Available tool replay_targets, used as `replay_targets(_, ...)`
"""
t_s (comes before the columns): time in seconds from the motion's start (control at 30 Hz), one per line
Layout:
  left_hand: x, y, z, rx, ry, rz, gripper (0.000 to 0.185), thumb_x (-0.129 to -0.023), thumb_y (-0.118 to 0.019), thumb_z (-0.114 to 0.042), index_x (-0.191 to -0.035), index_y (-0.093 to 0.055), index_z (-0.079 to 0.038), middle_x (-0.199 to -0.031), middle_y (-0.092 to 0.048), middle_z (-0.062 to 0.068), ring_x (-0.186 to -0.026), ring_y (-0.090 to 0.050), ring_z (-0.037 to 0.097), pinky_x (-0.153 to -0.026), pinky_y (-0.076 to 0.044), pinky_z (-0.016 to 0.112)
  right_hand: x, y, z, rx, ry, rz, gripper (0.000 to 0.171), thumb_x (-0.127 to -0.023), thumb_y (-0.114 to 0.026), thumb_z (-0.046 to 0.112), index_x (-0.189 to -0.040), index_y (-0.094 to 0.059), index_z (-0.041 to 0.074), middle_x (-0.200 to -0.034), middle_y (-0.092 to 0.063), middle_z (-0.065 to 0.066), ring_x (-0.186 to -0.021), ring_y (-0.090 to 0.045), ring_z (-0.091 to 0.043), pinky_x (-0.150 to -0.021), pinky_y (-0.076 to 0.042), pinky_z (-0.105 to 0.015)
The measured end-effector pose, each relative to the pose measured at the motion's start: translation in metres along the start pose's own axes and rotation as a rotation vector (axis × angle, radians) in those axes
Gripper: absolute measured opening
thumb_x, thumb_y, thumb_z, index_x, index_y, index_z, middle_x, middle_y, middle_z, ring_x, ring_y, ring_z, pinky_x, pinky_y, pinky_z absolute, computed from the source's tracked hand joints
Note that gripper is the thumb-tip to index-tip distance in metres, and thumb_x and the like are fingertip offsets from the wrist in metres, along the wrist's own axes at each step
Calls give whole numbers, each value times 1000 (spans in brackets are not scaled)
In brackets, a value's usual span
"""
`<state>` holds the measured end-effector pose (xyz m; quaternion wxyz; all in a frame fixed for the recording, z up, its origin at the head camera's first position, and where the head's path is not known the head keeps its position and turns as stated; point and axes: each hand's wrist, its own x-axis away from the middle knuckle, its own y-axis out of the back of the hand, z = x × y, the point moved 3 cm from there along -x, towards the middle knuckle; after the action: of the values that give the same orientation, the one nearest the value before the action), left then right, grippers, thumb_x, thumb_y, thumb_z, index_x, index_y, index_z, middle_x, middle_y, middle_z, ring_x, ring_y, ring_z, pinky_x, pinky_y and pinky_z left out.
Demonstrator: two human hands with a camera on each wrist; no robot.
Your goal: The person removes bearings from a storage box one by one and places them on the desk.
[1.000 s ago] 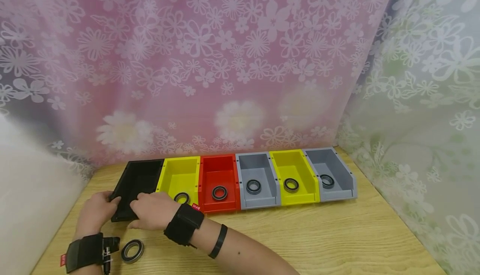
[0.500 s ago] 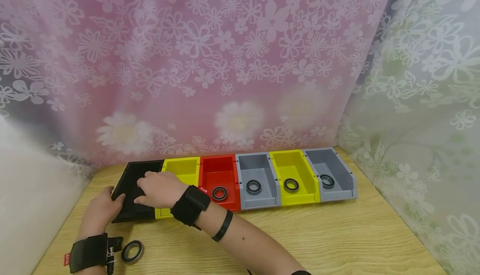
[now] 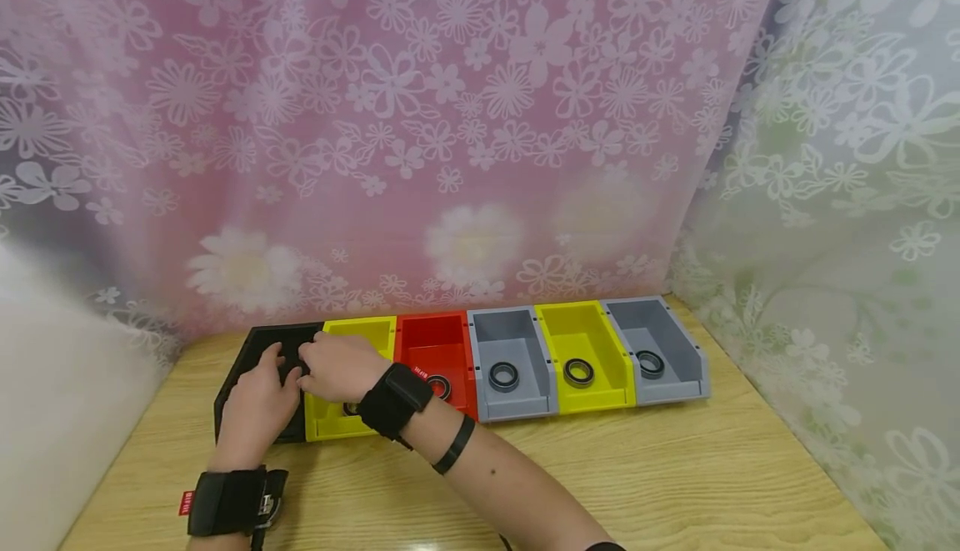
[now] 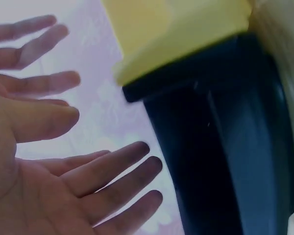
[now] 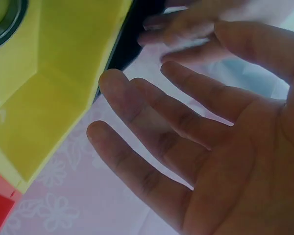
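Note:
My left hand (image 3: 258, 409) is over the front of the black bin (image 3: 255, 347), fingers spread and pointing away from me. My right hand (image 3: 348, 368) hovers across the yellow bin (image 3: 363, 326) beside it, its fingertips close to those of the left hand. In the left wrist view both hands have extended fingers and nothing in them, beside the black bin (image 4: 201, 161). The right wrist view shows the right palm (image 5: 225, 181) bare, with a bearing (image 5: 16, 24) inside the yellow bin. The loose bearing on the table is mostly hidden behind the left wrist strap.
Right of these stand a red bin (image 3: 435, 330), a grey bin (image 3: 502, 326), another yellow bin (image 3: 573, 326) and another grey bin (image 3: 648, 322), all joined in a row. Each holds one bearing, such as the ring (image 3: 503, 389) in the first grey bin. A floral curtain (image 3: 465, 117) hangs behind.
The left hand has left the black bin's left edge and moved right and forward over it. My right hand has risen from the bin's front and shifted right, toward the yellow bin.

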<state>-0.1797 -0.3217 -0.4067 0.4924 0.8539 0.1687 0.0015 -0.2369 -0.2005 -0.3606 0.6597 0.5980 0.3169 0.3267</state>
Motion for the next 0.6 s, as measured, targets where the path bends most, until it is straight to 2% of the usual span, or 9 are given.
replay_targets(0.07, 1, -6, -2, -12, 2, 26, 60, -105, -54, -15, -148, -31, 20, -130, -57, 40, -70, -67, 34, -56, -50, 42, 1, 0, -5, -21, -14, 4, 34, -101, -65, 40, -129, -70, 21, -110, -68, 7, -83, -58, -4, -63, -46, -18)
replay_targets(0.13, 1, -10, -2, -25, 7, 55, 60, -105, -55, -16, -147, -33, 21, -118, -64, 38, -73, -68, 36, -57, -51, 43, 2, 0, -8, -34, -26, 6, 37, -101, -65, 40, -132, -69, 20, -114, -69, 7, -85, -59, -4, -64, -48, -19)
replay_targets(0.33, -2, -23, -2, -59, 25, 121, 62, -103, -61, -21, -142, -39, 22, -86, -67, 25, -63, -63, 27, -53, -48, 39, 3, 4, -18, -38, -57, -4, 40, -101, -66, 39, -135, -67, 19, -126, -68, 4, -98, -64, -7, -69, -51, -20)
replay_targets(0.43, -3, -26, -3, -70, 29, 132, 61, -102, -64, -21, -140, -43, 22, -85, -67, 23, -63, -61, 26, -53, -48, 38, 3, 5, -22, -37, -62, -11, 40, -101, -66, 38, -136, -67, 18, -130, -66, 2, -94, -63, -8, -67, -50, -19)
replay_targets(0.6, -2, -30, -3, -87, 42, 140, 59, -100, -67, -18, -137, -45, 23, -101, -67, 35, -66, -63, 27, -58, -53, 42, 0, -3, -29, -46, -67, -6, 32, -101, -66, 36, -125, -71, 15, -104, -64, 3, -79, -55, -10, -59, -44, -19)
